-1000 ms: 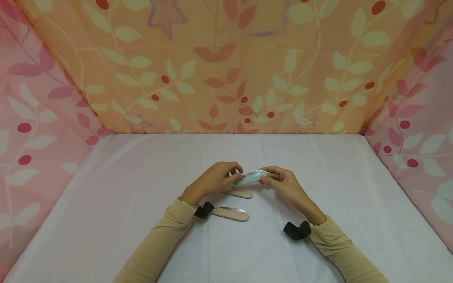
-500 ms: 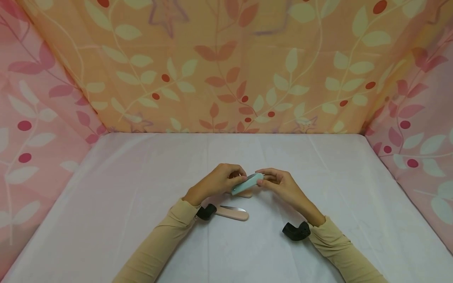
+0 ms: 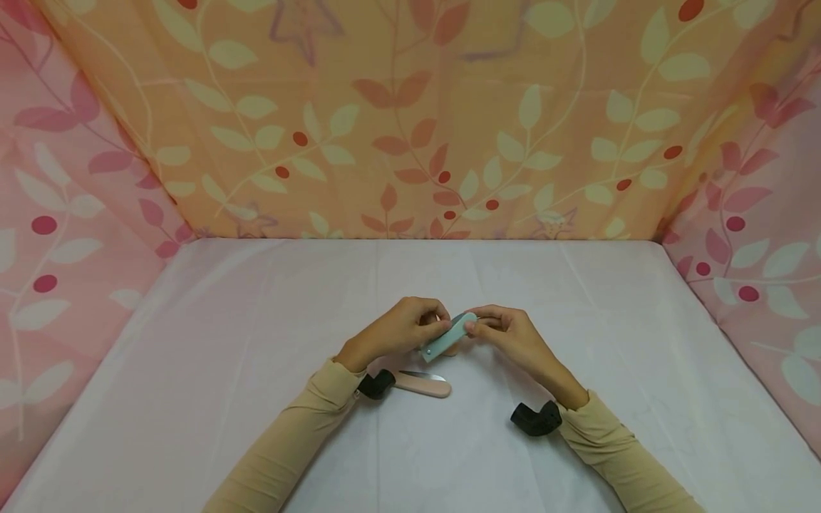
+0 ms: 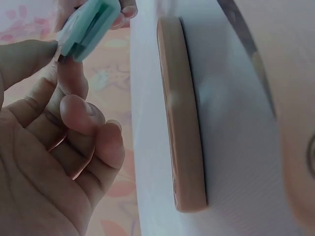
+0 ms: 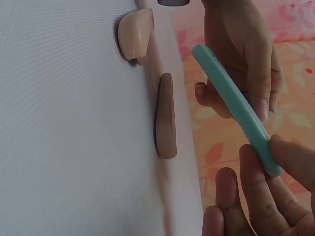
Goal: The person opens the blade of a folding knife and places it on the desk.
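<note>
A mint-green folding knife (image 3: 445, 342) is held up between both hands above the table. My right hand (image 3: 513, 335) pinches the handle's rounded end between thumb and fingers, as the right wrist view shows. My left hand (image 3: 407, 324) pinches at the blade side of the knife with thumb and index finger, its other fingers curled loosely. A strip of grey blade shows along the handle's upper edge in the head view. One beige folding knife (image 3: 423, 385) lies nearer the person, blade partly in its handle. Another beige knife (image 5: 166, 118) lies behind, mostly hidden in the head view by the mint-green one.
A white cloth covers the table (image 3: 269, 299). Patterned fabric walls (image 3: 410, 128) rise at its back and sides. Black camera mounts (image 3: 537, 419) sit at both wrists, the left one overlapping the nearer beige knife in the head view.
The mint-green knife has turned to a steeper slant, its left end swinging down toward the person. The left hand has shifted slightly right; the right hand has barely moved.
</note>
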A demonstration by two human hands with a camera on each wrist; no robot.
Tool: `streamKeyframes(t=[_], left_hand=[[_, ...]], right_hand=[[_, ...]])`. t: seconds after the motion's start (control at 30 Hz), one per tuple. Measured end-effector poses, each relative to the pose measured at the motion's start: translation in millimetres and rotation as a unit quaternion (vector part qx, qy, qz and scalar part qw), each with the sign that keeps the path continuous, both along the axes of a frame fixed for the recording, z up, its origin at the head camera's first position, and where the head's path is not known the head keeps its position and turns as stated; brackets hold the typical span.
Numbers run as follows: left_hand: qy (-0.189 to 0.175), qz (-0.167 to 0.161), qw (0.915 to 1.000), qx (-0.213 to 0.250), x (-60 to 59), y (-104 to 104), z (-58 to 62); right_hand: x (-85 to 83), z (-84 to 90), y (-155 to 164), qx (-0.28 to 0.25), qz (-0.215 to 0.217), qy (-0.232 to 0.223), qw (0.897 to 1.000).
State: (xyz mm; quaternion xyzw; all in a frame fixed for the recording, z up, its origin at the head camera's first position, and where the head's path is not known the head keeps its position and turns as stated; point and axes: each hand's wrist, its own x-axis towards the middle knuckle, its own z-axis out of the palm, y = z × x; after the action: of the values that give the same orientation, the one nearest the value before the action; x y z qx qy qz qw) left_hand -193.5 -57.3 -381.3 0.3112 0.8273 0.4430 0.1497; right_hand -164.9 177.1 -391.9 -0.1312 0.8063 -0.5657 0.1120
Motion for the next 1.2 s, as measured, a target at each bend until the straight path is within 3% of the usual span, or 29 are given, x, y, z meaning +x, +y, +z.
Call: streamKeyframes(t=[0.4,0.7,0.93,1.2], left_hand=[[0.036,-0.014,0.9990,-0.023,0.2,1.8,-0.3],[0.056,0.003,0.9978,-0.036,1.1,0.1,1.5],[0.028,0.025,0.9991,-0.020,0.3,-2.1,0.7],[-0.014,0.026,0.9995,0.009,-2.3,-1.1,-1.4]], right_hand=[[0.2,-1.1,0.4,0.009,0.012,0.001,1.000],[0.3,0.6,0.1,0.007,0.015,-0.005,1.000],[-0.6,0.3,1.9,0.000,0.010,-0.001,1.000],[-1.5,1.3,4.4,-0.001,0.009,-0.005,1.000]])
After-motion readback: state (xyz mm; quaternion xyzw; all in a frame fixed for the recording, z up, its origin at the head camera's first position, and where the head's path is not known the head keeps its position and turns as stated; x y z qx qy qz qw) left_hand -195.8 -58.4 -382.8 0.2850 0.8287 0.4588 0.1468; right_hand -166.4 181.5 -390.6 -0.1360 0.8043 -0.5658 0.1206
